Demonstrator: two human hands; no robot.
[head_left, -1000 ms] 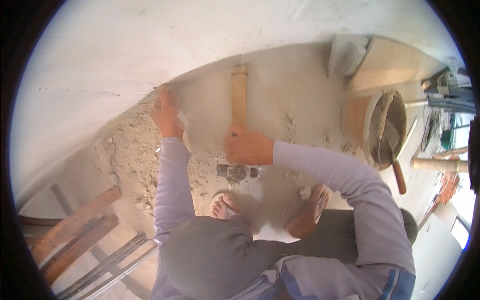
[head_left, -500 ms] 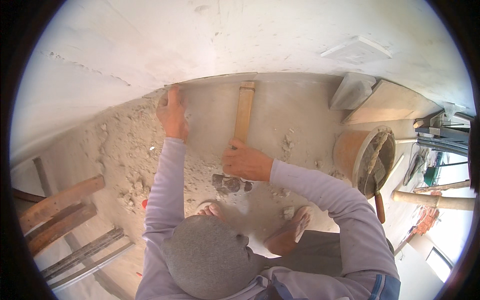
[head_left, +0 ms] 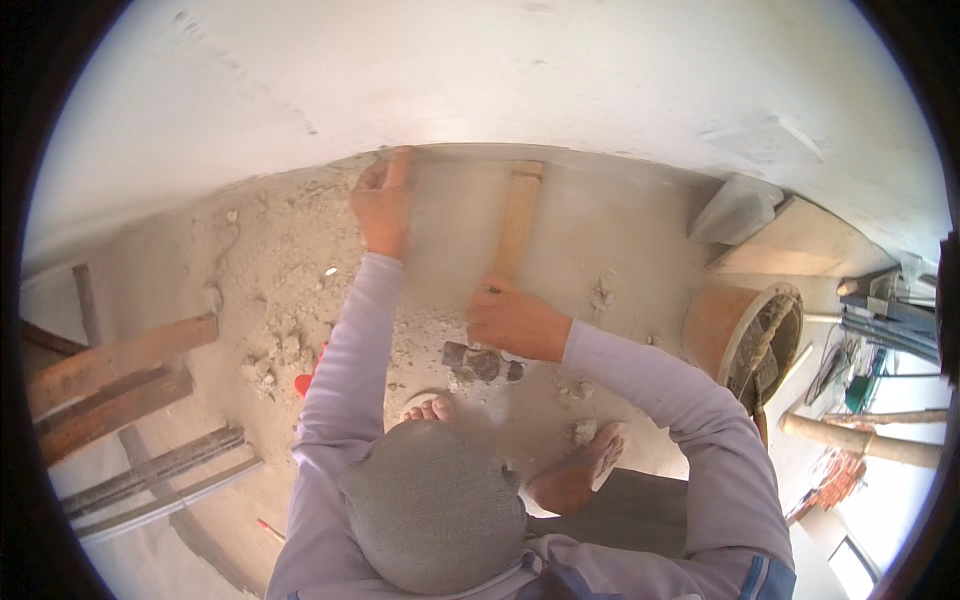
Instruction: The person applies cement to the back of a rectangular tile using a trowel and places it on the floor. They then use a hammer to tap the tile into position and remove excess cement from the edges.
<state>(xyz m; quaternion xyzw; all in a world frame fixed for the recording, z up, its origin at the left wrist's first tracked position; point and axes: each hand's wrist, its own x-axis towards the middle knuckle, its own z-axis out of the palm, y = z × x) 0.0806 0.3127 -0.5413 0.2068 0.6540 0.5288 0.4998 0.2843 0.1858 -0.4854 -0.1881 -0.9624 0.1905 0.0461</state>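
Right hand [head_left: 515, 322]: grip closed around the near end of a long wooden float [head_left: 518, 222], fingers wrapped over the board, which lies flat on the smoothed grey floor [head_left: 620, 235] and runs away from the person to the foot of the white wall [head_left: 480, 80]. Left hand [head_left: 383, 205]: fingers extended and held together, pressed at the junction of floor and wall, just left of the float's far end; it holds nothing that can be made out.

Just near of the right hand, a few dark stones [head_left: 482, 362] lie on the floor. To the left, loose sandy rubble [head_left: 275, 300] covers the surface. Both bare feet are visible, the left one [head_left: 430, 408] near the stones, the right one [head_left: 580, 470] further right. At far right stands an orange bucket [head_left: 720, 325] containing tools. Rough wooden planks [head_left: 110, 375] lie at the left edge.
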